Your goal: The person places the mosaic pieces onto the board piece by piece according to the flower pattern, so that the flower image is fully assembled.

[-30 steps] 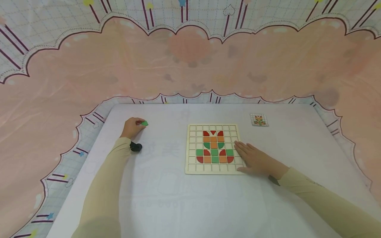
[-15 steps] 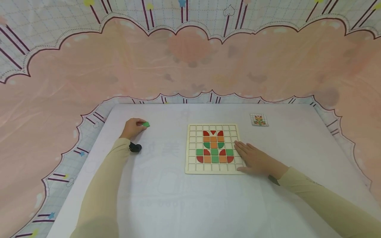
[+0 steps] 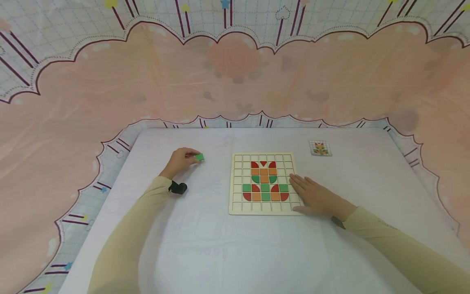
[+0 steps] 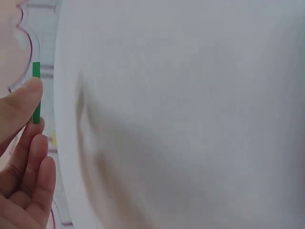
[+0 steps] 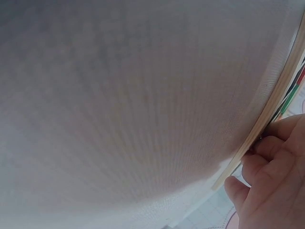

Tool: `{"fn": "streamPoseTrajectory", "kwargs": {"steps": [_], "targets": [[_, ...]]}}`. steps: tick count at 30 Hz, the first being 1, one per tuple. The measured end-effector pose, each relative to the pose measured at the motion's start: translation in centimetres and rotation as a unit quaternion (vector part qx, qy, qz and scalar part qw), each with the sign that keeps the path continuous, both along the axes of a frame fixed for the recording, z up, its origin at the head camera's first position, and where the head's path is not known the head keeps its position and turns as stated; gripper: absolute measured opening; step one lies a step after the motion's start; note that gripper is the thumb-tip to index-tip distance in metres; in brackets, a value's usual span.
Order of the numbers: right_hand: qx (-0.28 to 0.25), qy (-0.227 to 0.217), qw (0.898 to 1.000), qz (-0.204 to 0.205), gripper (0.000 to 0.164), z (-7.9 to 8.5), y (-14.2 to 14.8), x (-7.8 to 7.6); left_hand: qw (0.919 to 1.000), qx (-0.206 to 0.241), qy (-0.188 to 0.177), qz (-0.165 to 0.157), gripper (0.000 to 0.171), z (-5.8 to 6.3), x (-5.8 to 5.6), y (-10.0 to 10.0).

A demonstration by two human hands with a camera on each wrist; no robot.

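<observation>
My left hand (image 3: 180, 161) pinches a small green square tile (image 3: 199, 157) between thumb and fingers, over the table left of the board. In the left wrist view the tile (image 4: 36, 70) shows edge-on, standing out past the thumb. A pale wooden grid board (image 3: 236, 207) lies flat at mid-table, with red, orange and green tiles set in it as a flower shape. Resting on the board's right edge is my right hand (image 3: 316, 199), its fingers extended. The right wrist view shows the board's wooden edge (image 5: 267, 112) beside those fingers.
A small pattern card (image 3: 320, 148) with a matching flower lies behind the board to the right. The white table (image 3: 205, 245) is bordered by a patterned cloth (image 3: 176, 85). Each wrist wears a dark device.
My left hand has moved to the right, toward the board, carrying the green tile, which has turned to show its square face. The right hand and board have stayed put.
</observation>
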State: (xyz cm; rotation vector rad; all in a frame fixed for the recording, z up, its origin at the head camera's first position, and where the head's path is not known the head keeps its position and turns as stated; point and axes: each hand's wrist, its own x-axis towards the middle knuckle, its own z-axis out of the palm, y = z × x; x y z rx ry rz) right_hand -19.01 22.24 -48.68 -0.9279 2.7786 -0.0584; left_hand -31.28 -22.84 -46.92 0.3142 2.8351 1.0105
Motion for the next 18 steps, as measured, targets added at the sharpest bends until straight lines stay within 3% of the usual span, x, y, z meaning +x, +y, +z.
{"fn": "streamPoseTrajectory", "kwargs": {"steps": [10, 18], "targets": [[0.000, 0.003, 1.000, 0.008, 0.091, -0.1, 0.2, -0.1, 0.9970, 0.031, 0.009, -0.071, 0.031, 0.5, 2.6, 5.7], [-0.001, -0.001, 1.000, 0.008, 0.090, 0.1, 0.1, -0.1, 0.9870, 0.045, 0.011, -0.154, 0.031, 0.7, 5.1, 9.6]]}}
